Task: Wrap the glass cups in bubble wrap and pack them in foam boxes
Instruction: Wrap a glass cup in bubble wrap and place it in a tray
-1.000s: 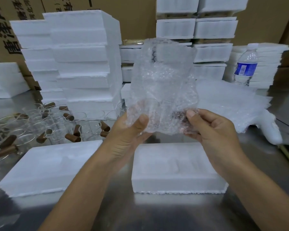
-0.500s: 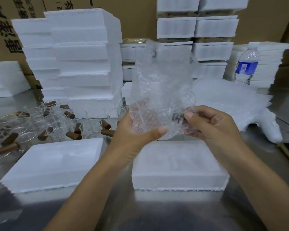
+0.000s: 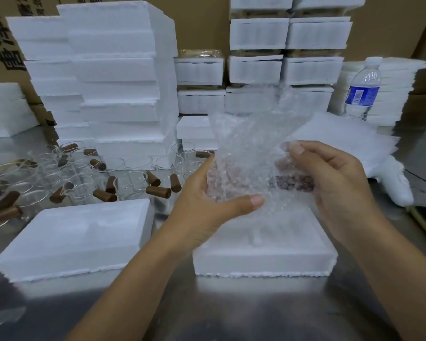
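Bubble wrap (image 3: 251, 143) has come down, just above the foam box (image 3: 263, 262).
Left hand (image 3: 207, 207) grips the wrap round the glass cup (image 3: 290, 182), right hand (image 3: 335, 185) pinches its edge (top flap loose); if the hands slip, the cup may slide out and break.

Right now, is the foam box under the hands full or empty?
Empty, as far as shows: the foam box has bare moulded recesses; its far edge hides behind the bubble wrap held by left hand and right hand.
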### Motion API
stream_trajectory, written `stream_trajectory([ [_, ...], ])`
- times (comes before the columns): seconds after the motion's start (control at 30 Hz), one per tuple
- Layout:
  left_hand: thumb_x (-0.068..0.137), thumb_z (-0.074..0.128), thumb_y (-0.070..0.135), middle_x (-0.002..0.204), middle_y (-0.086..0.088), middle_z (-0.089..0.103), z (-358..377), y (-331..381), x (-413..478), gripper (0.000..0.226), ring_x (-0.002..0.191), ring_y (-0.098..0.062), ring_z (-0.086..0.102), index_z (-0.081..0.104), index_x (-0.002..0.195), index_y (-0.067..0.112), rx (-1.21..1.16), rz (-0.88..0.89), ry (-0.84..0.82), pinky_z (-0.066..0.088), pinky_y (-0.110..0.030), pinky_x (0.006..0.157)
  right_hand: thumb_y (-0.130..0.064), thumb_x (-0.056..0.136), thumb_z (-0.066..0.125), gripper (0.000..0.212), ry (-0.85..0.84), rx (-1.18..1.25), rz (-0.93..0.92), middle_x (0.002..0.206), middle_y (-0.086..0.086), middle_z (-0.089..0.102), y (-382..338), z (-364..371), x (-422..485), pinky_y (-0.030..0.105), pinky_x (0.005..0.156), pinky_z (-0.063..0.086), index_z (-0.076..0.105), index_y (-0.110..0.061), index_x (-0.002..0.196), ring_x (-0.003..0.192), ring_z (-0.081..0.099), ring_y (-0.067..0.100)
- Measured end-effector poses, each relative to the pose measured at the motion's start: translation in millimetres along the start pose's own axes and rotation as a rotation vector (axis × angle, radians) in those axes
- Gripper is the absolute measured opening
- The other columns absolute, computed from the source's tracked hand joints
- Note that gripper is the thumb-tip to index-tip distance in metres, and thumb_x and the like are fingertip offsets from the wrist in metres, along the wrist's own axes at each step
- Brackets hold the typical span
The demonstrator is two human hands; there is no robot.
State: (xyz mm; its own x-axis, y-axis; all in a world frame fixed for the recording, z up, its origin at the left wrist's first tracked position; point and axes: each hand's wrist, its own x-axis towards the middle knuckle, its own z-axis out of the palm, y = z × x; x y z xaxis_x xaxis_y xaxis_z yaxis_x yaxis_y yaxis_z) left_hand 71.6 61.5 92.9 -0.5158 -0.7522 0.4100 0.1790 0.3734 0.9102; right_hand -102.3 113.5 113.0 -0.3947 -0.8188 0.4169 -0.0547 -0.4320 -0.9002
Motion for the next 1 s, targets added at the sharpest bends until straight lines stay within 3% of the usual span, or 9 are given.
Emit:
stream_trajectory([
  [0.23,0.061,0.087,0.025,0.099,0.019,0.071,2,1,-2,0.049,0.091,0.002,0.067,0.064,0.099,0.044,0.071,-0.005,-0.080,0.048,-0.006,0.072,-0.023,0.078,0.072,0.008,0.049,-0.107,-0.090,0.074,0.001,0.072,1,-2,-2,0.033,0.081,0.053,0.074,-0.030,0.075,0.077,0.070,0.014],
  [0.37,0.060,0.081,0.040,0.109,0.014,0.069,3,0,-1,0.057,0.103,-0.005,0.065,0.060,0.113,0.038,0.116,-0.038,-0.100,0.051,-0.027,0.089,-0.019,0.077,0.074,0.010,0.074,-0.174,-0.147,0.076,-0.006,0.071,2,0,-3,0.022,0.074,0.052,0.073,-0.027,0.072,0.075,0.064,0.010],
  [0.43,0.064,0.080,0.039,0.109,0.014,0.069,4,2,-1,0.051,0.103,-0.005,0.065,0.060,0.110,0.040,0.136,-0.026,-0.130,0.050,-0.029,0.089,-0.016,0.076,0.073,0.013,0.066,-0.202,-0.174,0.074,-0.011,0.069,3,2,-5,0.021,0.068,0.051,0.072,-0.029,0.071,0.071,0.061,0.002],
  [0.53,0.064,0.080,0.037,0.106,0.014,0.070,4,4,-1,0.046,0.101,-0.005,0.066,0.062,0.107,0.042,0.126,-0.024,-0.131,0.053,-0.025,0.086,-0.014,0.073,0.074,0.018,0.009,-0.181,-0.194,0.073,-0.011,0.070,1,7,-8,0.022,0.065,0.053,0.071,-0.032,0.072,0.069,0.063,0.005],
  [0.63,0.069,0.082,0.022,0.101,0.014,0.071,3,4,-2,0.042,0.094,-0.002,0.067,0.064,0.103,0.039,0.105,-0.011,-0.129,0.050,-0.012,0.077,-0.029,0.072,0.078,0.008,-0.096,-0.217,-0.220,0.075,-0.013,0.070,-1,8,-9,0.020,0.066,0.053,0.071,-0.032,0.075,0.071,0.063,0.005],
  [0.73,0.068,0.082,0.019,0.100,0.013,0.071,3,4,-1,0.046,0.091,0.000,0.067,0.061,0.108,0.029,0.042,-0.026,-0.076,0.050,-0.010,0.070,-0.046,0.080,0.057,0.013,-0.208,-0.425,-0.320,0.083,-0.026,0.065,-3,8,-11,0.013,0.070,0.045,0.068,-0.040,0.075,0.080,0.060,0.000],
  [0.83,0.063,0.083,0.024,0.105,0.012,0.067,3,4,0,0.065,0.096,-0.002,0.066,0.051,0.120,0.024,0.045,-0.012,-0.019,0.050,-0.012,0.072,-0.048,0.085,0.044,0.010,-0.290,-0.613,-0.425,0.090,-0.037,0.058,-2,10,-13,0.009,0.074,0.040,0.054,-0.050,0.084,0.094,0.053,-0.003],
  [0.93,0.060,0.081,0.022,0.111,0.012,0.064,5,3,-1,0.076,0.102,-0.004,0.064,0.044,0.126,0.032,0.046,0.024,0.001,0.051,-0.015,0.077,-0.046,0.088,0.038,0.017,-0.353,-0.739,-0.482,0.080,-0.028,0.050,2,11,-14,0.021,0.078,0.035,0.043,-0.048,0.072,0.090,0.046,-0.001],
  [1.0,0.062,0.082,0.019,0.107,0.013,0.066,7,4,-1,0.067,0.098,-0.004,0.065,0.050,0.120,0.032,0.082,0.030,-0.009,0.050,-0.015,0.075,-0.044,0.088,0.035,0.024,-0.355,-0.751,-0.470,0.082,-0.023,0.047,4,11,-14,0.026,0.078,0.033,0.043,-0.044,0.066,0.091,0.044,0.002],
])
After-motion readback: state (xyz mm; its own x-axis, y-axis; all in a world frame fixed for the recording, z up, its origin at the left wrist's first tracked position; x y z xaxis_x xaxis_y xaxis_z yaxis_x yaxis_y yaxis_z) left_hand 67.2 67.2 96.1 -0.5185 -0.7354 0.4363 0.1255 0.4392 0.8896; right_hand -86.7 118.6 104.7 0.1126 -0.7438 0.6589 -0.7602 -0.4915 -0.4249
